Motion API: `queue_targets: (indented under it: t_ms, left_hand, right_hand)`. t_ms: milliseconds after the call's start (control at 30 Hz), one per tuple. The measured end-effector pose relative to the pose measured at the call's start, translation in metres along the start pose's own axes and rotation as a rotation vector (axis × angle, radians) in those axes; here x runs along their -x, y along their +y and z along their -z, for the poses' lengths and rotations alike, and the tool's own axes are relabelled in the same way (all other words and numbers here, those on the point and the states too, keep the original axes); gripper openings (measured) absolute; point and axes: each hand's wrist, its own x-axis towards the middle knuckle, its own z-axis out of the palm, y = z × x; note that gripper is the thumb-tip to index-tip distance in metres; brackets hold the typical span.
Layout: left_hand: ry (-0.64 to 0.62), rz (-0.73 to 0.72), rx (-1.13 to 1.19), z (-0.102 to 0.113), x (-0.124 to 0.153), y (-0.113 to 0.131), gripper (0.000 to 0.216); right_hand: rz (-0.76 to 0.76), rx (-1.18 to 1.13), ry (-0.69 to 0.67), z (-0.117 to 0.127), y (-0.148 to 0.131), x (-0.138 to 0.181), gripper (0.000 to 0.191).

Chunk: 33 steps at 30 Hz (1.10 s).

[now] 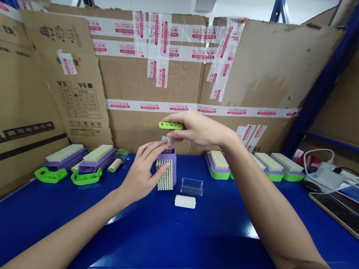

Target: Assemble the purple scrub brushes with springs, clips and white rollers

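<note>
Right hand (pixel 196 129): fingers curled, pinching lime-green end piece (pixel 170 126) we hold above brush. Left hand (pixel 144 169): part-open, fingers reaching brush top, thumb across bristles; whether it grips, we cannot tell. Purple brush (pixel 167 179), cream bristles in rows, near middle of table's (pixel 165 243) far edge. Nearer front edge: clear plastic tray (pixel 192 187), smooth white roller (pixel 185 202). Toward far left corner: two purple-and-cream brushes (pixel 99 154). Toward far right: green-based brushes (pixel 268 162). Left cardboard panel (pixel 82 71): we read "V3", "V6", V6 box filled. Tape (pixel 120 104): red print too small.
</note>
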Motion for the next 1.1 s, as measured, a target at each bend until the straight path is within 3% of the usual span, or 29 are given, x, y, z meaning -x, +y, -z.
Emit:
queue_targets:
  t_ms: [233, 733, 1100]
  left_hand:
    - [0.001, 0.007, -0.002, -0.0004, 0.0, -0.0006, 0.048]
    - [0.011, 0.035, -0.013, -0.0026, 0.0009, -0.0042, 0.048]
    - [0.031, 0.042, 0.0, -0.0025, 0.0008, -0.0032, 0.045]
  right_hand:
    - [0.003, -0.008, 0.017, 0.0016, 0.0038, 0.001, 0.031]
    - [0.003, -0.072, 0.099, 0.0005, 0.0044, -0.0006, 0.024]
    - [0.02, 0.052, 0.109, -0.006, 0.0048, -0.0038, 0.025]
